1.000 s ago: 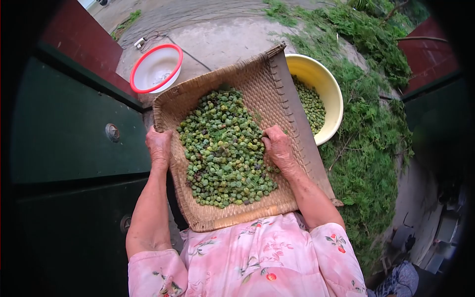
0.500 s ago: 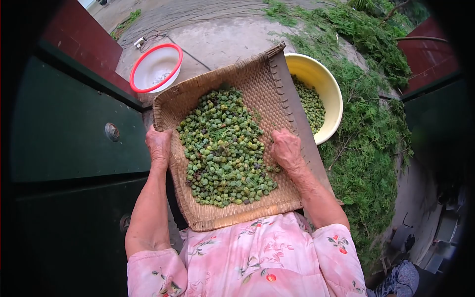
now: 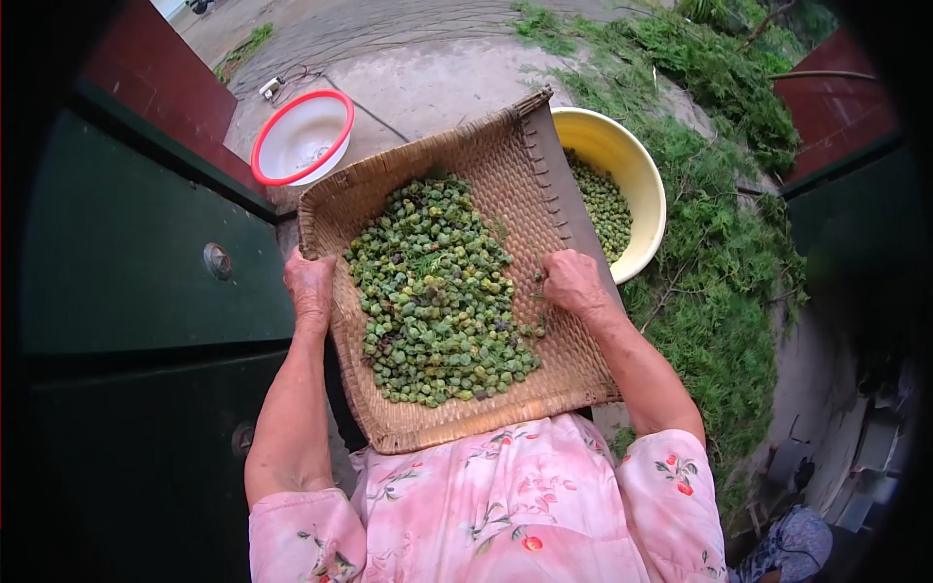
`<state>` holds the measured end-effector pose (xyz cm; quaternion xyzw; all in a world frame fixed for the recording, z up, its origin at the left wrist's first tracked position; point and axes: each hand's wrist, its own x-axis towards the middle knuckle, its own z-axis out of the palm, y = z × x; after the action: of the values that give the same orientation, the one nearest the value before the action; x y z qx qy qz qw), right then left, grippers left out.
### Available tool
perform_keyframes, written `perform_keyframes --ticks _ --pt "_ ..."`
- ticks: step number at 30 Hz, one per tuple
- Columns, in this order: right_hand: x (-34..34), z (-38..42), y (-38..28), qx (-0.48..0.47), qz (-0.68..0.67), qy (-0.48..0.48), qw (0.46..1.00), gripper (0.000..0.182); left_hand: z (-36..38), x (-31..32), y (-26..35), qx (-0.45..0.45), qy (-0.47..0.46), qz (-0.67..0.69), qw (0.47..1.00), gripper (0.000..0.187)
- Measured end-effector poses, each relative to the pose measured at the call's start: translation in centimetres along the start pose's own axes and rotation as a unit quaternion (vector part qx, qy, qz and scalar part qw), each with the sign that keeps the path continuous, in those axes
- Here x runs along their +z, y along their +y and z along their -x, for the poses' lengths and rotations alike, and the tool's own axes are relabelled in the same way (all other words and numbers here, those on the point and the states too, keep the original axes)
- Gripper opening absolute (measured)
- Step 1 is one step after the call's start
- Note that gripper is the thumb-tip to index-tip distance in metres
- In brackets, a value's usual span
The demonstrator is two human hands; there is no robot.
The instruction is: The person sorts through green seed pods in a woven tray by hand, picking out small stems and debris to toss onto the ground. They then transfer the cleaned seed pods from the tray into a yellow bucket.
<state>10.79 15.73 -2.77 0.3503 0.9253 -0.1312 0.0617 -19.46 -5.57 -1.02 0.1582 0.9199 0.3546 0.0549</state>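
Note:
A woven tray (image 3: 389, 175) slopes in front of my body, its near edge against the pink flowered shirt. Green round berries or cones (image 3: 437, 291) lie heaped on it, with a few dark pieces and leafy bits among them. My left hand (image 3: 310, 287) is closed around the tray's left rim. Over the right part of the weave, my right hand (image 3: 571, 282) is closed near a few loose green pieces; its fingertips are hidden, so what it holds cannot be made out. A yellow tub (image 3: 643, 194) with more green berries stands beyond the tray's right edge.
A white basin with a red rim (image 3: 303, 138) sits on the concrete at the upper left. Cut green branches (image 3: 714, 291) cover the ground on the right. Dark green panels (image 3: 136, 253) stand at the left. Part of a patterned cloth (image 3: 797, 544) shows at the lower right.
My right hand has moved slightly right across the tray, and its elbow has swung outward. The left hand still grips the rim.

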Motion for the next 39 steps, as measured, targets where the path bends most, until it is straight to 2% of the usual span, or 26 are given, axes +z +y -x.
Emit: perform_keyframes --ticks 2,5,6,9,10,13,16,19,22,25,28,31,34,37,39 --pt "-0.4 1.1 0.9 0.061 -0.125 0.041 0.989 0.017 0.2 0.0 -0.3 0.0 0.001 0.01 1.0 0.034" --pt "-0.6 2.4 2.3 0.054 -0.269 0.037 0.961 0.021 0.3 0.0 0.1 -0.001 -0.003 0.013 1.0 0.034" --pt "-0.6 2.8 2.4 0.043 -0.263 0.04 0.963 0.024 0.3 -0.1 0.1 -0.001 -0.003 0.009 1.0 0.034" --pt "-1.8 4.2 2.0 0.023 -0.153 -0.079 0.985 0.026 0.2 -0.1 0.0 -0.003 -0.002 0.011 1.0 0.034" --pt "-2.5 4.7 1.2 0.02 -0.104 -0.099 0.989 0.022 0.2 -0.1 -0.1 -0.004 -0.002 0.014 1.0 0.034" --pt "-0.8 4.9 1.4 -0.018 -0.089 0.039 0.995 0.018 0.2 0.0 -0.2 -0.008 -0.007 0.021 1.0 0.033" --pt "-1.7 4.2 0.2 0.002 -0.138 0.092 0.986 0.013 0.1 0.0 -0.4 0.006 0.003 0.009 1.0 0.034" --pt "1.0 2.2 0.2 -0.005 -0.169 0.13 0.977 0.014 0.6 -0.4 0.4 -0.001 -0.004 0.018 1.0 0.034" --pt "2.3 1.3 -0.1 -0.013 -0.129 0.128 0.983 0.017 0.6 -0.4 0.5 -0.018 -0.007 0.015 1.0 0.033" --pt "2.6 0.8 -0.5 -0.018 -0.149 0.134 0.98 0.019 0.8 -0.6 0.9 -0.017 -0.011 0.001 1.0 0.034" --pt "3.0 -0.7 -0.9 -0.05 -0.249 0.171 0.952 0.02 0.3 -0.2 0.0 -0.01 -0.012 -0.001 1.0 0.034" --pt "2.9 -1.3 -2.5 -0.067 -0.213 0.184 0.957 0.021 0.6 -0.4 0.4 -0.014 -0.012 0.01 1.0 0.033" --pt "3.0 -1.6 -3.0 -0.037 -0.169 0.134 0.976 0.024 0.5 -0.3 0.3 -0.014 -0.003 0.016 1.0 0.032" --pt "3.4 -1.9 -1.3 -0.067 -0.219 0.216 0.949 0.026 0.2 0.2 -0.3 -0.005 0.015 0.001 1.0 0.032" --pt "1.9 -1.3 0.4 0.026 -0.356 0.153 0.922 0.023 0.2 0.2 -0.5 -0.003 0.005 0.013 1.0 0.033"
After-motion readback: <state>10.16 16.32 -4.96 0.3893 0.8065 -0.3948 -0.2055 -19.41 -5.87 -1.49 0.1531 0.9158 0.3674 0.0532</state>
